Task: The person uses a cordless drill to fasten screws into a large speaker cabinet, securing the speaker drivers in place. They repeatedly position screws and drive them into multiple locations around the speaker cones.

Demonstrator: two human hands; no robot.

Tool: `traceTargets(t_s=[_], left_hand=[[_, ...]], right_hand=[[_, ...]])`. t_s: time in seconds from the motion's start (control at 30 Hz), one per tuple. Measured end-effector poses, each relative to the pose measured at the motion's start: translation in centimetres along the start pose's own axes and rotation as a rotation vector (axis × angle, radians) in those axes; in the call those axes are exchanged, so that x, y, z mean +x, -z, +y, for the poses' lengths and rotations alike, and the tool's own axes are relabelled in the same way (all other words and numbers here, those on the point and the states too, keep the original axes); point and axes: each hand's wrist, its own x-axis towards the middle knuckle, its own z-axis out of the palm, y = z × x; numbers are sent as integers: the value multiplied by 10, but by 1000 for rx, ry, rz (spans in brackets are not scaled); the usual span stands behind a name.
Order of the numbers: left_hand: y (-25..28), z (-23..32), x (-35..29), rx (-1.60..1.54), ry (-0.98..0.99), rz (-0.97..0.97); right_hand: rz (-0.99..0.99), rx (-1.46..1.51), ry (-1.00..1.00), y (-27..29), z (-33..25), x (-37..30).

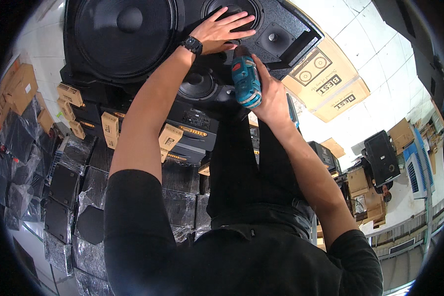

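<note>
A black speaker cabinet lies in front of me, with a large round woofer, a smaller cone driver and a square horn tweeter in its face. My left hand rests on it with fingers spread, over the smaller driver's lower edge, and grips nothing. A teal and black cordless drill is in my right hand, fingers wrapped round its handle. The drill's nose points at the cabinet, just below my left thumb. Its bit and what it touches are hidden.
A flat brown carton lies on the white tiled floor to the right. Nearer stands another cone driver. Small brown boxes sit on black units at left, above plastic-wrapped black cabinets. More cartons stand at the right.
</note>
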Motion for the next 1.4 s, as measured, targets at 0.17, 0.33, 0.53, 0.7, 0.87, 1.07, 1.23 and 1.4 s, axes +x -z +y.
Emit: traceTargets(t_s=[0.17, 0.33, 0.53, 0.7, 0.87, 1.07, 1.23, 1.4], left_hand=[[-13, -5, 8, 46, -42, -45], [-16, -4, 7, 95, -45, -30], [-5, 12, 5, 27, 48, 61], [33, 73, -30, -329, 626, 494], [99, 195, -44, -1665, 1186, 808], [113, 253, 5, -1611, 1123, 1075], [108, 241, 15, -1547, 1489, 993], [142, 247, 43, -1707, 1771, 1141]], right_hand=[[-25, -56, -24, 1, -1, 0], [-65, -46, -107, 1, -3, -1], [-46, -63, -68, -1, -3, 1], [-30, -82, -2, 1, -2, 3], [-10, -146, -44, -4, -8, 6], [-6, -66, -65, -13, 0, -2], [-141, -96, -208, -17, 10, 10], [-342, -230, 17, 14, 8, 27]])
